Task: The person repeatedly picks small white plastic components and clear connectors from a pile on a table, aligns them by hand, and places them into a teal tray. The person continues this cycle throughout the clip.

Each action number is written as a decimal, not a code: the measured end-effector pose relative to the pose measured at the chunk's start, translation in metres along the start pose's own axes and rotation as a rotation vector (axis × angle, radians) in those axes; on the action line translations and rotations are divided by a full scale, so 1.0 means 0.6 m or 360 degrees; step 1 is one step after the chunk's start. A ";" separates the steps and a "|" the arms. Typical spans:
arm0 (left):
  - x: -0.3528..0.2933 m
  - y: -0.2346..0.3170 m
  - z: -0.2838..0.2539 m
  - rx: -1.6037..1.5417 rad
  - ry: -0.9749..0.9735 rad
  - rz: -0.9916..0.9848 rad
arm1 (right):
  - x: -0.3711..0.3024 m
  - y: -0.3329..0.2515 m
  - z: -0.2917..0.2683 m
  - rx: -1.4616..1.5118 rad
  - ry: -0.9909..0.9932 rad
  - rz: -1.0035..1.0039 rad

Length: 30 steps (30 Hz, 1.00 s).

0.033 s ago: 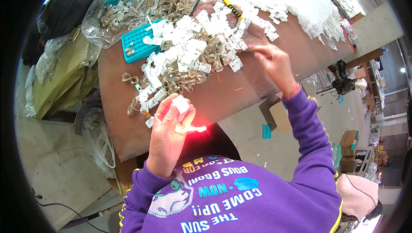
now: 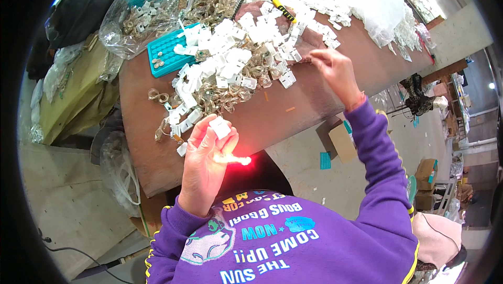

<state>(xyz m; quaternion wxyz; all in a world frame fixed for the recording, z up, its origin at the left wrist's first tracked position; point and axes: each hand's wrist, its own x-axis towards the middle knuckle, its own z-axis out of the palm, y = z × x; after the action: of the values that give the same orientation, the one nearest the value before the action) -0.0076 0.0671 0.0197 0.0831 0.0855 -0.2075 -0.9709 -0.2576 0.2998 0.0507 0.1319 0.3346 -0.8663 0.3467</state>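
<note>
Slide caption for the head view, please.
Left hand holding a white piece near a red light; right hand over the brown table.

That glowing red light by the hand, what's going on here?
Someone in a purple sweatshirt holds a small white plastic piece up in the left hand, and the red light shines right beside that hand. The right hand is over the brown table, near heaped white plastic pieces and coiled wires; I can't tell whether it holds anything.

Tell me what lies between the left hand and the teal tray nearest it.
In the head view, a spread of white plastic pieces, with coiled brownish cords alongside, lies on the tabletop between the left hand and that teal tray.
</note>
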 end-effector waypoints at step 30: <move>0.014 0.003 -0.005 0.0123 0.0068 -0.0136 | 0.104 0.122 0.030 0.0843 -0.0252 0.0785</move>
<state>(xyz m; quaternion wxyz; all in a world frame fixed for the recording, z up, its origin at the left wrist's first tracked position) -0.0149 0.0627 0.0164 0.0427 0.1180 -0.2391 -0.9628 -0.3529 0.2963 0.0286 -0.1142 0.1641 -0.8086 0.5534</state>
